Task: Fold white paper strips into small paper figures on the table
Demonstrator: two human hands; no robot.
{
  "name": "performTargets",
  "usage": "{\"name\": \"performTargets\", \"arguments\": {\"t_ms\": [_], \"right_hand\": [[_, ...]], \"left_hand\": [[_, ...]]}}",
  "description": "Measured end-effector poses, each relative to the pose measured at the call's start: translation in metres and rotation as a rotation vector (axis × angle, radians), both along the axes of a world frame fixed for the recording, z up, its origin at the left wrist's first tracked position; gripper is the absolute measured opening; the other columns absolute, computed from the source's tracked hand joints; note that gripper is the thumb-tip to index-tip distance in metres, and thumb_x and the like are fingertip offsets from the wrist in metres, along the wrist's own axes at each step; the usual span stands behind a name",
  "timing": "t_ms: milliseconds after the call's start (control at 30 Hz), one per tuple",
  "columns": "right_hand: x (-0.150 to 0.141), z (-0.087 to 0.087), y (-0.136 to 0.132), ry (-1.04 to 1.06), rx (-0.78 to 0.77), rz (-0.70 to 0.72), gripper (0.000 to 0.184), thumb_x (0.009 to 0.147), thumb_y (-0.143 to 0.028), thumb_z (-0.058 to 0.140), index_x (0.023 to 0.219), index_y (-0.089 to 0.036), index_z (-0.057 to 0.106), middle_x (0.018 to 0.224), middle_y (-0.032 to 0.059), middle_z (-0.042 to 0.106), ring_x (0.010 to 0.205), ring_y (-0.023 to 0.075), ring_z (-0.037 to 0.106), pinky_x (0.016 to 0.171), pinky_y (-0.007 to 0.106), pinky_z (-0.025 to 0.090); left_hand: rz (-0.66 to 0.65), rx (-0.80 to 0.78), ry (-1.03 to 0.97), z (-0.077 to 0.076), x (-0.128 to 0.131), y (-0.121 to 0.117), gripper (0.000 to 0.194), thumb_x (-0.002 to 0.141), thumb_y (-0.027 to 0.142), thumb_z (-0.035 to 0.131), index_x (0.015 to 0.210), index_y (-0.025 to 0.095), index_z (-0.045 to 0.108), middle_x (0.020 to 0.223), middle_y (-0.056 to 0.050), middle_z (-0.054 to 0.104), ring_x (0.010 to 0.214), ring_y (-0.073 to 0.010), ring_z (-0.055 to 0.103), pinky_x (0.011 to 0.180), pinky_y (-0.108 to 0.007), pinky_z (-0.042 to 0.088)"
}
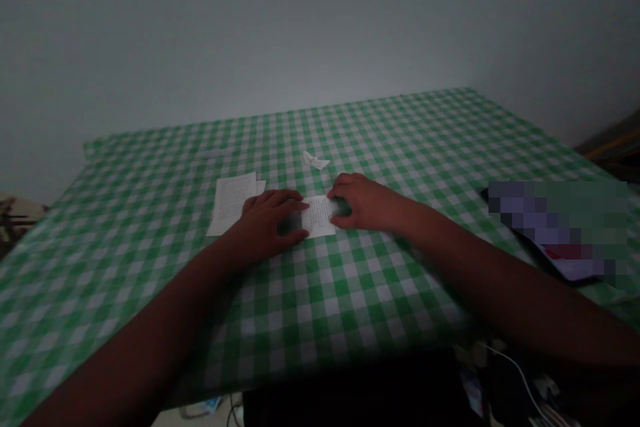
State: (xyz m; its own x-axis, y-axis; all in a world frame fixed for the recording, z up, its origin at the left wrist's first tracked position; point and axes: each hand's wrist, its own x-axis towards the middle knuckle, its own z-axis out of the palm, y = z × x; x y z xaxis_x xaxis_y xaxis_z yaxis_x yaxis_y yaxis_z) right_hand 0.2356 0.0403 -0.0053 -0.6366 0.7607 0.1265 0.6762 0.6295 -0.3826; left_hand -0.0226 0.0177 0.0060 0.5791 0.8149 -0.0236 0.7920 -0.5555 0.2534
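Observation:
A small sheet of printed paper (319, 215) lies on the green-and-white checked tablecloth between my hands. My left hand (270, 217) holds its left edge, thumb near the lower corner and fingers near the upper one. On the opposite edge, my right hand (357, 201) holds the sheet in the same way, with thumb and fingertips at its corners. Just left of my left hand is a larger printed sheet (234, 197), partly covered by that hand, with another piece of paper showing behind its right edge.
A crumpled scrap of paper (315, 161) lies beyond my hands. Farther left is a faint flat strip (215, 153) that I cannot make out. A dark-edged device (540, 247), partly blurred out, rests at the right. Behind the table (350, 300) stands a pale wall (320, 33).

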Motion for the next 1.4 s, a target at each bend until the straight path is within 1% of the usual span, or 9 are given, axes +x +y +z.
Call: {"name": "performTargets", "arguments": {"t_ms": [67, 167, 367, 500, 733, 933, 1067, 1200, 1400], "right_hand": [[0.0, 0.002, -0.003, -0.012, 0.009, -0.001, 0.043, 0.08, -0.042, 0.074, 0.115, -0.018, 0.067, 0.118, 0.0124, 0.062, 0.107, 0.0287, 0.057, 0.091, 0.041, 0.048], [-0.003, 0.001, 0.0, -0.007, 0.019, -0.038, 0.032, 0.083, -0.038, 0.072, 0.108, -0.018, 0.069, 0.113, 0.0119, 0.064, 0.103, 0.0268, 0.059, 0.088, 0.039, 0.049], [-0.014, -0.004, 0.007, -0.037, 0.046, -0.251, 0.02, 0.087, -0.038, 0.066, 0.094, -0.019, 0.07, 0.102, 0.0086, 0.066, 0.091, 0.0227, 0.062, 0.072, 0.033, 0.046], [-0.021, -0.005, 0.005, -0.06, 0.104, -0.36, 0.02, 0.091, -0.036, 0.059, 0.088, -0.019, 0.069, 0.097, 0.0083, 0.066, 0.084, 0.0212, 0.061, 0.064, 0.032, 0.042], [-0.026, -0.011, 0.011, -0.053, 0.126, -0.468, 0.024, 0.094, -0.037, 0.054, 0.086, -0.019, 0.067, 0.093, 0.0087, 0.067, 0.082, 0.0205, 0.062, 0.06, 0.031, 0.04], [-0.01, -0.004, 0.01, 0.045, 0.032, -0.273, 0.015, 0.09, -0.026, 0.058, 0.1, -0.019, 0.067, 0.1, 0.0063, 0.067, 0.088, 0.0187, 0.061, 0.069, 0.028, 0.042], [-0.006, -0.004, 0.001, 0.039, 0.018, -0.11, 0.012, 0.088, -0.023, 0.058, 0.094, -0.02, 0.067, 0.096, 0.0047, 0.066, 0.086, 0.0173, 0.06, 0.07, 0.028, 0.04], [-0.006, -0.002, -0.009, 0.017, -0.004, -0.061, 0.007, 0.085, -0.025, 0.061, 0.089, -0.021, 0.064, 0.092, 0.0033, 0.066, 0.08, 0.017, 0.058, 0.066, 0.029, 0.039], [0.001, 0.004, -0.014, 0.026, -0.079, 0.058, 0.008, 0.083, -0.024, 0.063, 0.091, -0.022, 0.066, 0.096, 0.0035, 0.067, 0.084, 0.0176, 0.059, 0.072, 0.03, 0.042]], "left_hand": [[-0.004, 0.003, -0.002, -0.001, 0.0, 0.0, 0.049, 0.087, 0.052, 0.06, 0.131, 0.029, 0.058, 0.144, -0.007, 0.052, 0.132, -0.0344, 0.043, 0.106, -0.059, 0.032], [-0.008, -0.005, -0.001, -0.002, -0.001, 0.001, 0.05, 0.087, 0.053, 0.06, 0.131, 0.03, 0.058, 0.144, -0.007, 0.051, 0.133, -0.0348, 0.042, 0.106, -0.059, 0.033], [-0.001, 0.0, 0.005, -0.003, -0.001, 0.001, 0.051, 0.087, 0.054, 0.059, 0.131, 0.03, 0.058, 0.145, -0.007, 0.051, 0.133, -0.0356, 0.042, 0.106, -0.06, 0.032], [0.0, 0.004, 0.017, -0.003, -0.001, 0.001, 0.051, 0.087, 0.054, 0.058, 0.132, 0.03, 0.057, 0.146, -0.007, 0.05, 0.133, -0.0355, 0.042, 0.106, -0.06, 0.033], [-0.004, 0.009, 0.016, -0.002, -0.001, 0.003, 0.051, 0.087, 0.054, 0.059, 0.131, 0.028, 0.058, 0.145, -0.009, 0.051, 0.132, -0.0359, 0.044, 0.106, -0.061, 0.033], [-0.005, 0.025, 0.017, -0.003, -0.004, 0.003, 0.05, 0.087, 0.052, 0.06, 0.132, 0.029, 0.057, 0.146, -0.008, 0.051, 0.132, -0.0347, 0.044, 0.107, -0.058, 0.032], [-0.018, 0.041, 0.022, -0.004, -0.005, 0.003, 0.05, 0.088, 0.052, 0.059, 0.133, 0.031, 0.055, 0.146, -0.008, 0.05, 0.132, -0.0336, 0.044, 0.105, -0.058, 0.033], [-0.017, 0.039, 0.017, -0.004, -0.004, 0.002, 0.051, 0.088, 0.053, 0.059, 0.133, 0.03, 0.055, 0.146, -0.007, 0.05, 0.133, -0.0336, 0.044, 0.106, -0.058, 0.033], [-0.011, 0.026, 0.025, -0.005, -0.003, 0.002, 0.052, 0.088, 0.055, 0.058, 0.133, 0.03, 0.055, 0.147, -0.008, 0.049, 0.134, -0.0342, 0.042, 0.106, -0.059, 0.032]]}}
